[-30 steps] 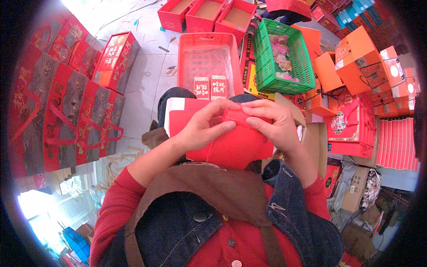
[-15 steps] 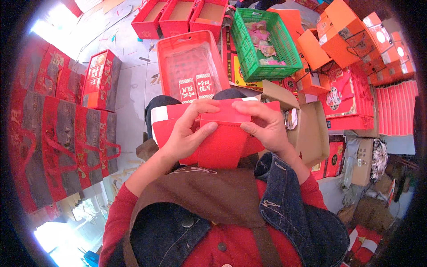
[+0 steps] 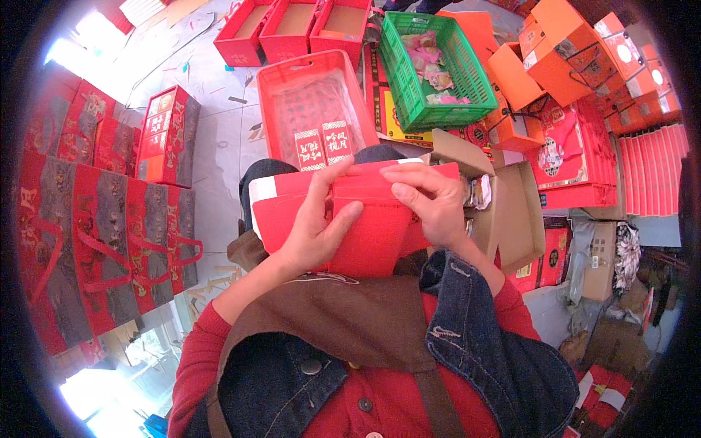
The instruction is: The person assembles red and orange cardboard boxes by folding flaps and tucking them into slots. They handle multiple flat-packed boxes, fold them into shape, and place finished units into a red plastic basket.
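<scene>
On my lap lies a red cardboard box with a flap, a white strip showing at its left end. My left hand grips its left part, fingers over the far edge and thumb on the near face. At the upper right of the flap, my right hand has its thumb and index finger drawn together on the cardboard. Beyond my knees stands a red plastic crate with two red printed packs in it.
A green plastic basket with pink wrapped pieces is ahead right. Orange boxes pile at far right, near an open brown carton. Red and grey gift boxes stand left. Open red trays lie at the back.
My right thumb has moved up, closer to the index finger. My left hand has shifted slightly, its thumb a little to the right. The box stays on my lap.
</scene>
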The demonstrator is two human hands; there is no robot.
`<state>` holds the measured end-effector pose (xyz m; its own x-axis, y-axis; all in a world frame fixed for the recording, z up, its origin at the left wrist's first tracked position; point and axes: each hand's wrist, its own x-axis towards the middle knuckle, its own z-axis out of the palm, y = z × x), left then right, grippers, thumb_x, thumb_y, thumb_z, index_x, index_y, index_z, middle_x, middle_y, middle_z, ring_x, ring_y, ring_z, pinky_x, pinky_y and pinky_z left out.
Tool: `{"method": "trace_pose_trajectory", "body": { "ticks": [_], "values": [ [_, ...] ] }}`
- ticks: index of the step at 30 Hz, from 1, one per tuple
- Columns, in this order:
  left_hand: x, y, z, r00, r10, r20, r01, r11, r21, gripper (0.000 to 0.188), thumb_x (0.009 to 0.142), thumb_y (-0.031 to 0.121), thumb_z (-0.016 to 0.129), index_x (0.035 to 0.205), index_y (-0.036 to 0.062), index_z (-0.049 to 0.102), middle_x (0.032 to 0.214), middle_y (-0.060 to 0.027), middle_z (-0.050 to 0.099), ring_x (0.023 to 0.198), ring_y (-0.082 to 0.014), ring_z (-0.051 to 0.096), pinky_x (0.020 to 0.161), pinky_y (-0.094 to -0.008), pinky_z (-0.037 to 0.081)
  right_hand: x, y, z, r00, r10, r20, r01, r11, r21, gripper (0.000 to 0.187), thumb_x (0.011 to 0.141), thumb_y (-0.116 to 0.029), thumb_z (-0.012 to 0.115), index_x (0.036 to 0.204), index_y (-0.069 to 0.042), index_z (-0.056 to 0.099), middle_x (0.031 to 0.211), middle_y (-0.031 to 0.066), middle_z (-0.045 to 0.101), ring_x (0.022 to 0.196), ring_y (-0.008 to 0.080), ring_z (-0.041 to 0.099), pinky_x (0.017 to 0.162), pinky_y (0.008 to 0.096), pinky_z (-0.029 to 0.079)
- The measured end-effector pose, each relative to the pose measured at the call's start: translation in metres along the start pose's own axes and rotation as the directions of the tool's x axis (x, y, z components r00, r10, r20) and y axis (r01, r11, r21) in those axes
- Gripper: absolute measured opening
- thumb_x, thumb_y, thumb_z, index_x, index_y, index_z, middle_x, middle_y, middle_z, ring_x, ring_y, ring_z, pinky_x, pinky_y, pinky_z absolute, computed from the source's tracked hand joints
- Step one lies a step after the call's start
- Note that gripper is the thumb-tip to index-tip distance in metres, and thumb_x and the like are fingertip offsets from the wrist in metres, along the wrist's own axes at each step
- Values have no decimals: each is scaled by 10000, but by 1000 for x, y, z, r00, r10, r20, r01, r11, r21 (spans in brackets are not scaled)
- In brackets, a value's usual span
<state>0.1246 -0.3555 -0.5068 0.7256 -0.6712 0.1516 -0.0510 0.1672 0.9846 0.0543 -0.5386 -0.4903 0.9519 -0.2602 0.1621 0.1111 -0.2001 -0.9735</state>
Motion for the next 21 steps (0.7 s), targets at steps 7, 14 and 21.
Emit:
{"method": "trace_pose_trajectory", "body": {
  "ticks": [7, 14, 21],
  "values": [
    [-3, -12, 0, 978, 208, -5, -197, 934, 299, 487, 859, 29, 547, 1306, 22, 353, 1290, -159, 429, 1225, -248, 395, 1046, -362, 281, -5, 3, 5, 984, -177, 7, 176, 980, -95, 156, 786, -48, 661, 937, -28, 692, 988, 111, 662, 975, 220, 597, 877, 335, 450],
    [-6, -17, -6, 959, 282, 35, -280, 915, 291, 391, 826, -1, 585, 1198, 10, 464, 1212, -169, 479, 1176, -280, 442, 1011, -356, 324, -9, 2, -7, 977, -176, 122, 168, 983, 70, 212, 772, -10, 663, 984, -15, 666, 1055, 122, 637, 1007, 215, 585, 888, 340, 454],
    [-5, -8, 3, 962, 268, -42, -241, 915, 325, 390, 815, -25, 586, 1185, 13, 468, 1212, -167, 476, 1181, -279, 441, 1014, -365, 324, -11, 8, -5, 997, -65, 47, 58, 989, 133, 129, 779, 6, 646, 908, -3, 643, 1049, 130, 624, 1022, 200, 577, 894, 328, 449]
  ]
}}
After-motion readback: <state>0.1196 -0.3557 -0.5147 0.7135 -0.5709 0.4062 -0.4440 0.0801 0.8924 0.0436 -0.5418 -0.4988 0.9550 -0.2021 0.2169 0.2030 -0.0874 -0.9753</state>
